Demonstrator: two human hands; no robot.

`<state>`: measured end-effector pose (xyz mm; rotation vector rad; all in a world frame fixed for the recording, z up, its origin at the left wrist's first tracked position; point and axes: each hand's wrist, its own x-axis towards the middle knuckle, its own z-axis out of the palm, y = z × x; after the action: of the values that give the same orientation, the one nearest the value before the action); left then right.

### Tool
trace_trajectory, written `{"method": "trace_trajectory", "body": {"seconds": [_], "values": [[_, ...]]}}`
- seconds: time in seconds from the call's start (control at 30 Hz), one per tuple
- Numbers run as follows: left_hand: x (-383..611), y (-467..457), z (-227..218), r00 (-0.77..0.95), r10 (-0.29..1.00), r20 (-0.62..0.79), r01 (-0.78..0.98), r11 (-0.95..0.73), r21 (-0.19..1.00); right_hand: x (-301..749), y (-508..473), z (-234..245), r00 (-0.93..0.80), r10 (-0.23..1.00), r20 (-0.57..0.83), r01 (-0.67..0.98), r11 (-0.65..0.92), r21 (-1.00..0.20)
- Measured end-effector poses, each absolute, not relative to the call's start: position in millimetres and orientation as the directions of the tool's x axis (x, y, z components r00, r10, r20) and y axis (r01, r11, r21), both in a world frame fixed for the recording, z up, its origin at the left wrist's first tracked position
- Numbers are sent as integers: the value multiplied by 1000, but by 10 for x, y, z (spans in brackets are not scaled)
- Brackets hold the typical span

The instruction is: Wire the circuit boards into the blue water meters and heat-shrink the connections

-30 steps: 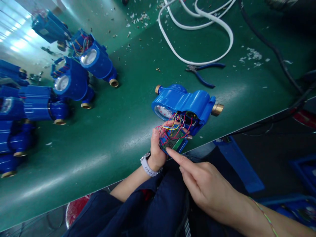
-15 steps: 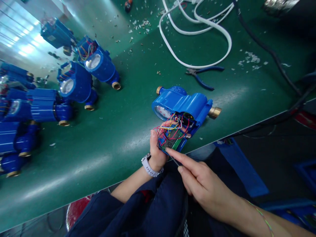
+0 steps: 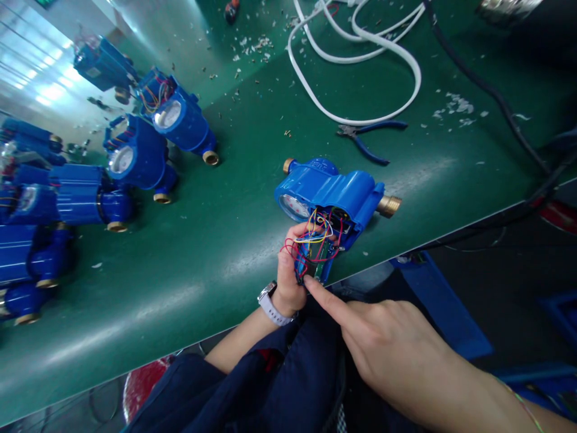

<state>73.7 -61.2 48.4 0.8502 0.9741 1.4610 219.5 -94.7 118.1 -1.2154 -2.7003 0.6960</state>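
Note:
A blue water meter [image 3: 331, 189] lies on the green bench with its housing open. Coloured wires [image 3: 318, 231] run from the opening to a green circuit board [image 3: 321, 252] in a blue cover. My left hand [image 3: 288, 273] is closed around this cover, thumb on its left side and fingers behind the wires. The index finger of my right hand [image 3: 387, 343] reaches out and touches the board's lower end. Its other fingers curl under and are hidden, so what they hold cannot be made out.
Several more blue water meters [image 3: 139, 150] stand at the left. Blue-handled cutting pliers [image 3: 372, 141] lie beyond the meter, with a white cable [image 3: 417, 78] behind them. A black cable [image 3: 491, 90] crosses at the right. Scraps [image 3: 453, 105] and small screws [image 3: 288, 133] are scattered about.
The circuit board has tilted in my left hand and shows a narrower face. My right hand has rolled over, palm downward; the thin metal shaft seen under its index finger is now out of sight.

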Motion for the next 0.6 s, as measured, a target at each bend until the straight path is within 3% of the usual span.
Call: {"method": "trace_trajectory", "body": {"seconds": [0.13,0.23,0.6], "values": [[729,-602,423,-130,991,-10,-360,-37,932,2158,-947,1159,-670,742,-21,709,630,-318],[726,-588,391,-195,980,26,-321,-89,943,2141,-972,1094,-650,760,20,716,620,-321],[791,-565,403,-298,953,54,-362,-165,917,2043,-1046,791,-527,844,99,613,458,-644]]}}
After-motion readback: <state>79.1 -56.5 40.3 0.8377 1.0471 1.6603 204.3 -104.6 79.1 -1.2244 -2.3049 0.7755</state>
